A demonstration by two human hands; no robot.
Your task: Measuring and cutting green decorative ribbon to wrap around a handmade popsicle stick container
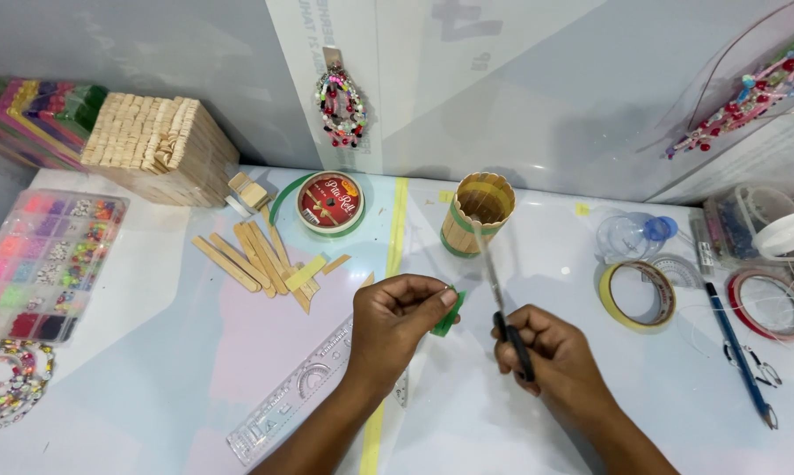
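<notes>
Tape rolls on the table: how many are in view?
3: a green ribbon-tape roll with a red centre label at the back, a yellow masking-tape roll at right, and a red-edged tape roll far right. Others may be hidden.

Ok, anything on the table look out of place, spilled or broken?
Nothing spilled or broken. Loose craft sticks lie scattered unevenly beside the neat stack. The clear ruler lies askew under the left hand, which pinches a green scrap; the right hand holds scissors.
</notes>
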